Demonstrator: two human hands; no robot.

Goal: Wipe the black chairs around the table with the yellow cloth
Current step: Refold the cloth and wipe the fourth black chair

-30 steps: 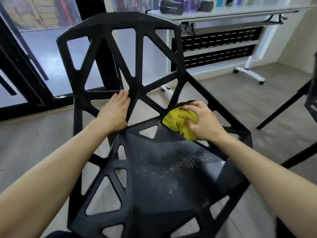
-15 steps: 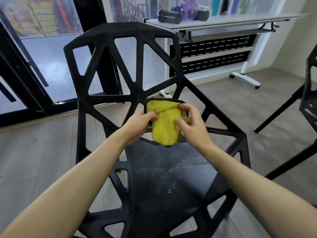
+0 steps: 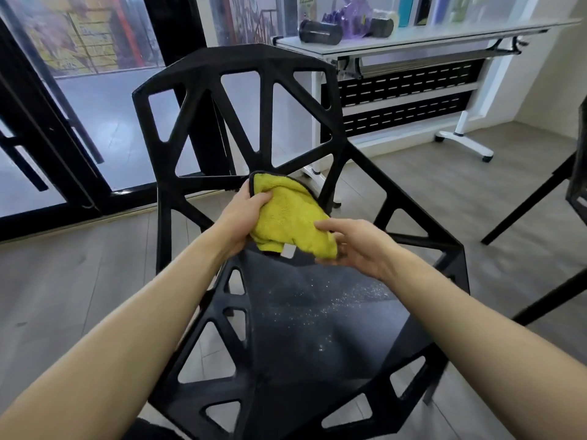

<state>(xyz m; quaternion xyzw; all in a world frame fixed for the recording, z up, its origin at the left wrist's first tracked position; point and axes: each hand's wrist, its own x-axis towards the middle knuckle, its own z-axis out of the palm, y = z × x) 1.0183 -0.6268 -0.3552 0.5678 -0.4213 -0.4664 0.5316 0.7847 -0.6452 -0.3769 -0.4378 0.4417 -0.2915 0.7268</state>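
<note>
A black chair (image 3: 254, 61) with a lattice of triangular openings stands right in front of me, its backrest away from me. Pale specks of dust lie scattered over its seat (image 3: 317, 338). I hold the folded yellow cloth (image 3: 286, 217) in the air above the back of the seat. My left hand (image 3: 244, 214) grips the cloth's upper left part, thumb on top. My right hand (image 3: 355, 246) holds the lower right corner, fingers under it and thumb over it. A small white tag hangs from the cloth's bottom edge.
A white folding table (image 3: 413, 39) with dark cylinders and a purple object stands behind the chair. Part of another black chair (image 3: 576, 185) shows at the right edge. Black-framed glass doors (image 3: 63, 128) fill the left. The floor is grey wood.
My right hand lifted the cloth off the chair's seat back. My left hand left the chair frame and took the cloth. Both hands now hold it, turned and spread wider.
</note>
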